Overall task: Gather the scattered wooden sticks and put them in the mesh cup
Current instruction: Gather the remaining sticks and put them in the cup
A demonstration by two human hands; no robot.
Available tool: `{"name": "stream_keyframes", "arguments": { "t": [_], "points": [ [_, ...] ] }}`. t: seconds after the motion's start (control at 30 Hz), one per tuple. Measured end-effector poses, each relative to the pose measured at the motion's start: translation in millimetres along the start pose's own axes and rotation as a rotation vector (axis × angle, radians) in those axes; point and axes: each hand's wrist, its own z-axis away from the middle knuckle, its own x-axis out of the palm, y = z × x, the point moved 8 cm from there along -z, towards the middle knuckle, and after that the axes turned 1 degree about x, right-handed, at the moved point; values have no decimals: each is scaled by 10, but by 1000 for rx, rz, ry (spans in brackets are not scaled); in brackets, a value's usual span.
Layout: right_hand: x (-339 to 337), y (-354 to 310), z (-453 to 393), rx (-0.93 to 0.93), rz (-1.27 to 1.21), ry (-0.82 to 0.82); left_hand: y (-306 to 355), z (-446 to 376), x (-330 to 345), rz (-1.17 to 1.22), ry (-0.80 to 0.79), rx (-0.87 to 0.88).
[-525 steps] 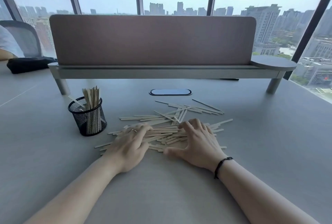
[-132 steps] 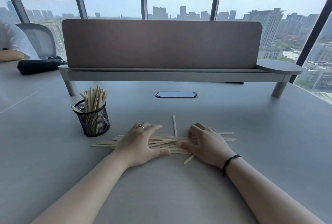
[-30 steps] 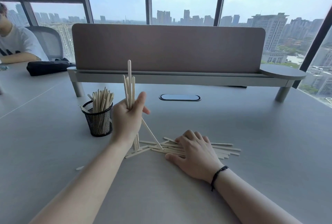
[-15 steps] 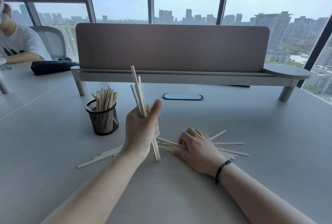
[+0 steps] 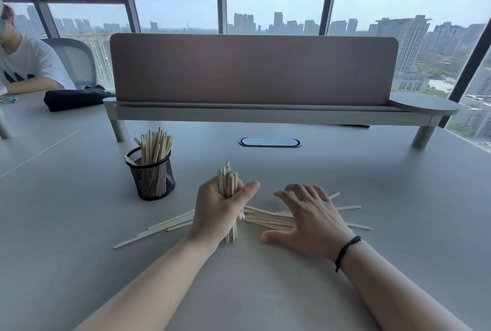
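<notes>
**Squaring up a bundle before the cup**

Standing upright at the centre of the frame, a bundle of wooden sticks (image 5: 228,184) sits in our left hand (image 5: 218,211), fingers curled round its middle and thumb stretched out to the right. The lower ends of the bundle appear to meet the table (image 5: 265,290), which we judge is a way of tapping them level so that they slide into the cup together.

Just right of centre, our right hand (image 5: 313,220) lies palm down with fingers spread over the loose sticks (image 5: 268,219). It holds nothing; the flat press probably keeps that pile from scattering while the other hand works. A few stray sticks (image 5: 159,227) fan out toward the lower left, apart from both hands.

Left of centre, and near the bundle, the mesh cup (image 5: 151,175) stands upright and already carries a good number of sticks, leaning against its rim. That closeness suits a short lift over from the left hand.

Farther up the frame runs a desk divider (image 5: 252,70) on a raised shelf, with windows behind. In the upper left another person's sleeve (image 5: 32,65) and a black pouch (image 5: 71,98) rest well away from our work.
</notes>
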Motion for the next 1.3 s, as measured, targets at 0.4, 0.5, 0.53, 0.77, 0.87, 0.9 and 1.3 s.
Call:
{"name": "stream_keyframes", "arguments": {
  "t": [0.4,0.5,0.53,0.77,0.87,0.9,1.3],
  "points": [
    [122,476,-21,89,-296,-101,-103,-20,-24,90,23,-68],
    [118,445,-26,93,-368,-104,-107,-19,-22,93,37,-74],
    [117,436,-30,89,-375,-105,-107,-18,-26,103,42,-79],
    [144,406,-148,125,-353,-216,-139,-44,-49,173,79,-115],
    [138,364,-198,147,-331,-270,-145,-36,-36,176,80,-128],
    [133,349,-213,149,-314,-286,-142,-30,-26,177,79,-133],
    [41,193,-380,138,-212,-432,-95,23,12,180,47,-157]
  ]
}}
